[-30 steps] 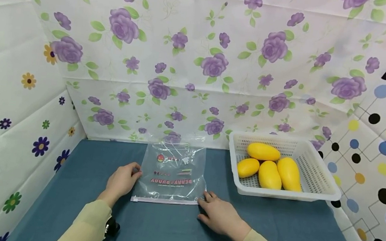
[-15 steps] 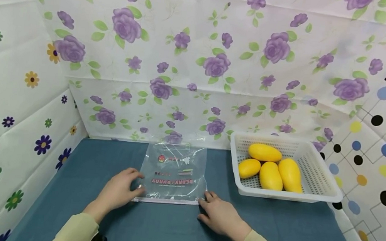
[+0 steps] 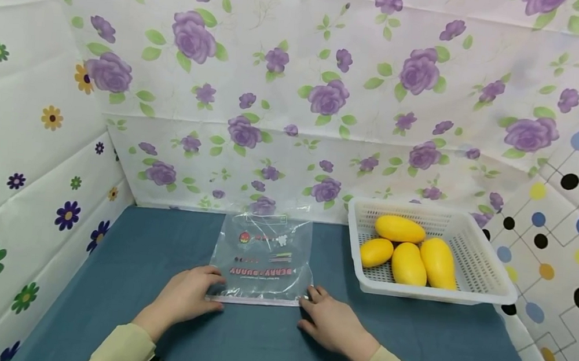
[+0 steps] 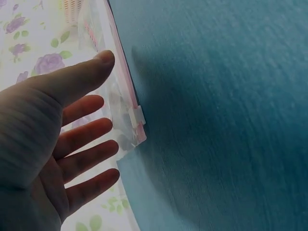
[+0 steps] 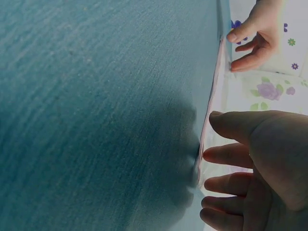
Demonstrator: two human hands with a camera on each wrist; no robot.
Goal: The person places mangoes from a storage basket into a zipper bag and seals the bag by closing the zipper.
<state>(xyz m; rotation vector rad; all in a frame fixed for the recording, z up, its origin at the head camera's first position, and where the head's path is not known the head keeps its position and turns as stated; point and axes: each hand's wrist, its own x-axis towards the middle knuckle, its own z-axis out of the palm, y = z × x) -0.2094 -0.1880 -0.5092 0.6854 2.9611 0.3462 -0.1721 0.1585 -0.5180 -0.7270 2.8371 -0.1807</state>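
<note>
A clear plastic zip bag [image 3: 261,259] with red print, its lettering upside down, lies flat on the blue cloth, its zip edge towards me. At its near left corner my left hand [image 3: 186,295] hovers with fingers and thumb apart, overlapping the zip. In the left wrist view a white slider [image 4: 137,115] sits on the pink-edged zip, just beyond my spread fingers [image 4: 86,132]. At the near right corner my right hand [image 3: 333,321] rests with loosely bent fingers against the bag's edge. Neither hand grips anything.
A white perforated basket [image 3: 482,295] stands on the right, holding several yellow mangoes [image 3: 409,264]. Blue cloth [image 3: 252,345] covers the table. Flower-patterned sheets [image 3: 301,164] rise behind and on the left, and a dotted sheet [image 3: 568,277] on the right.
My left hand has moved from beside the bag's left edge down and right, over its near left corner. The right hand and the bag stay in place; the view has shifted slightly.
</note>
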